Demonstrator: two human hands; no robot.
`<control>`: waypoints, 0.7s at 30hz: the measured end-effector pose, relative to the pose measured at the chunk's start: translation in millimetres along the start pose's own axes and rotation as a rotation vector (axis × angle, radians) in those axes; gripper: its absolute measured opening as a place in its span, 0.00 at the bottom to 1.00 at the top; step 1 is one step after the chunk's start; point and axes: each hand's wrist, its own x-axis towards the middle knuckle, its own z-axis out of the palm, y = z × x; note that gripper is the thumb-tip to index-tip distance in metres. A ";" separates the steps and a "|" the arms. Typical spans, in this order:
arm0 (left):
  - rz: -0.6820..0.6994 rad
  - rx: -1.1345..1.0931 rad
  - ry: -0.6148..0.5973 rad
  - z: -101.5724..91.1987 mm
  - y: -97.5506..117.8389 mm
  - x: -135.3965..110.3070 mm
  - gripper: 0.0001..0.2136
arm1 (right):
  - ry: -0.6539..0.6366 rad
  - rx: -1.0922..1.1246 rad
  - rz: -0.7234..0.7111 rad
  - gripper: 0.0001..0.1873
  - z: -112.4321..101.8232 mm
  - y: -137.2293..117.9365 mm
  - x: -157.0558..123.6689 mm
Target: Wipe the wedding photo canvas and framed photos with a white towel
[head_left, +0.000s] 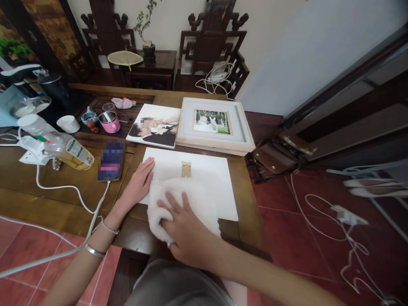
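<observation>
Head view, only one; clock read from centre of white backing board (220,180), lying flat on wooden table (135,233) close to near edge; small tan hanger plate (186,169) facing up on board at 12, so probably back side turned upward for access.

Fluffy white cloth (202,195) over board from middle down to 6, spilling past near edge; right hand (185,229) at 6 to 7, on top of cloth, fingers spread and half bent, sinking into pile; fold bunched around thumb; cannot tell if pinched or only pressed; presumably spread for even pressure. Left hand (140,180) at 9, nearly flat, fingers extended, resting on board's left edge, gripping nothing; likely bracing against sliding.

At 1, framed couple photo (212,122) in deep pale wood frame; at 11, unframed photo panel (159,131), just beside frame; both laid beyond board, presumably to keep near side free for arms.

Between 9 and 10, smartphone (110,159) with white cable (103,197) at near end, probably charging; farther out, clear bottle (75,151) with yellowish liquid; at 10, pink mug (110,123) and white cup (68,124), well apart from cloth, so likely safe from knocks.
</observation>
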 end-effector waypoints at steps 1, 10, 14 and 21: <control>0.001 0.003 -0.001 0.2 0.5 0.1 0.20 | -0.016 0.036 -0.012 0.25 -1.2 -0.1 -7.1; -0.018 -0.047 0.069 -2.9 4.7 0.2 0.20 | 0.194 -0.040 0.211 0.17 -37.1 55.4 31.7; -0.129 -0.251 0.205 -8.6 5.3 0.8 0.22 | 0.206 -0.138 0.335 0.21 -36.7 52.6 69.6; -0.180 -0.357 0.250 -10.1 6.7 -1.3 0.25 | 0.078 -0.130 -0.055 0.24 -13.9 6.4 50.8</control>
